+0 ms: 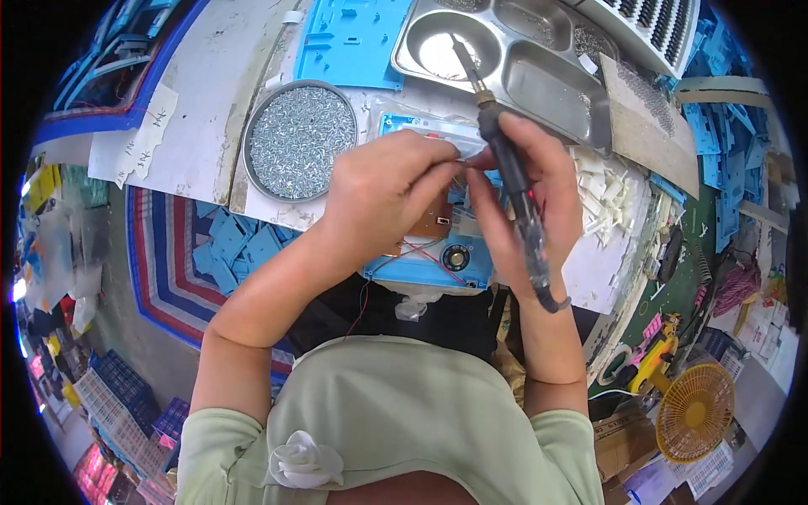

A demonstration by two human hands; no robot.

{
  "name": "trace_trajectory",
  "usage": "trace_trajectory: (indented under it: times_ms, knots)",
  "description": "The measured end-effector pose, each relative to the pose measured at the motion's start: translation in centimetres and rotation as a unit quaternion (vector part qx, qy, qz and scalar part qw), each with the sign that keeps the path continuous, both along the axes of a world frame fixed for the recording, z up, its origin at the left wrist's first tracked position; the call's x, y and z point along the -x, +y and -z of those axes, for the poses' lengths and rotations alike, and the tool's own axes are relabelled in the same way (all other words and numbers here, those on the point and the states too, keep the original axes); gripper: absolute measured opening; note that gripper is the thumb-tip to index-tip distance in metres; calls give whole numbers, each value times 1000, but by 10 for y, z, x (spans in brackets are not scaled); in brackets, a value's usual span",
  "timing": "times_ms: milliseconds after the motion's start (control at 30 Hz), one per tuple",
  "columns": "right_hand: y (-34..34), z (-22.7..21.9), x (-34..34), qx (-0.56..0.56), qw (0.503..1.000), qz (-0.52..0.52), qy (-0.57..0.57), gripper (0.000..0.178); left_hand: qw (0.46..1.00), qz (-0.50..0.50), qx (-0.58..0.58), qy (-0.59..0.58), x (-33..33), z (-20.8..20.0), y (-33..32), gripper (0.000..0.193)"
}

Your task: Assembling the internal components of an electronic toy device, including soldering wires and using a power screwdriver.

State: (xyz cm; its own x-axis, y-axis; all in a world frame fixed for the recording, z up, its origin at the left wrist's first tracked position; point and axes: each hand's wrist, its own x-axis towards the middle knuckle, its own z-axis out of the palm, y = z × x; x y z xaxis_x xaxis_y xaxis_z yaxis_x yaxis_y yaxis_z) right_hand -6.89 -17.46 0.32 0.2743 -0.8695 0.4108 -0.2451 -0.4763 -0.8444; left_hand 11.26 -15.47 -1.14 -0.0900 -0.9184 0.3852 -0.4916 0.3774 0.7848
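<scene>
My right hand [545, 181] grips a soldering iron [510, 160] with a black handle, its metal tip pointing up and away from me. The thumb and fingertips of that hand meet those of my left hand [383, 189], which is closed in a pinch. Whatever thin piece lies between the fingertips is too small to make out. Below them is a light-blue plastic housing [396, 271] with a brown circuit board [431, 220], a round black speaker [455, 257] and thin red wires. My hands cover much of the housing.
To the left stands a round bowl of small silvery screws [300, 143]. Beyond are a blue plastic panel [349, 42] and a steel compartment tray [551, 93]. White plastic pieces [602, 198] lie at the right; a yellow fan [695, 412] stands lower right.
</scene>
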Motion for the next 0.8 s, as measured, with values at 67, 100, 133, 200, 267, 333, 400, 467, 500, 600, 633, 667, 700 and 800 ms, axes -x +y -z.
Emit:
trace_trajectory:
  times_ms: [67, 100, 133, 200, 267, 333, 400, 467, 500, 600, 633, 667, 700, 800]
  knots:
    - [-3, -1, 0, 78, 996, -23, 31, 56, 999, 18, 23, -38, -1, 1, 1, 10]
    - [-9, -7, 1, 127, 989, -29, 67, 54, 1000, 17, -19, -16, 1, -2, 4, 10]
    - [-9, -3, 2, 80, 996, -20, 32, 53, 998, 17, -61, 6, 2, -5, 6, 10]
    - [-7, 8, 3, 15, 1000, -3, -19, 50, 963, 20, -208, 169, 3, -10, 8, 10]
    - [-7, 12, 1, 3, 999, 5, -38, 49, 950, 13, -232, 209, 3, -10, 9, 10]
    - [-7, 13, 1, 17, 999, 12, -33, 48, 982, 1, -136, 131, 3, -8, 6, 9]
    - [-9, 13, 1, 29, 999, 21, -21, 48, 993, 12, -99, 63, -4, -5, 3, 8]
    - [-7, 10, 3, 20, 999, 30, -8, 47, 996, 6, -88, 30, -4, -7, 3, 8]
    - [-5, 8, 4, 16, 999, 35, -1, 47, 995, -5, -96, 32, -2, -11, 3, 8]
    - [3, 2, 25, -7, 995, 46, -84, 46, 994, -10, -109, 15, 0, -10, 4, 9]
    - [9, -4, 35, -2, 996, 50, -80, 45, 994, -4, -112, 7, 0, -9, 3, 9]
    - [11, -5, 42, 13, 997, 36, -68, 44, 994, -8, -106, 1, 0, -7, 3, 9]
    - [12, -7, 49, 28, 998, 21, -57, 43, 995, -12, -101, -5, 0, -6, 4, 8]
    - [17, -11, 66, 59, 998, -20, 9, 42, 996, -14, -89, -17, 0, -3, 4, 7]
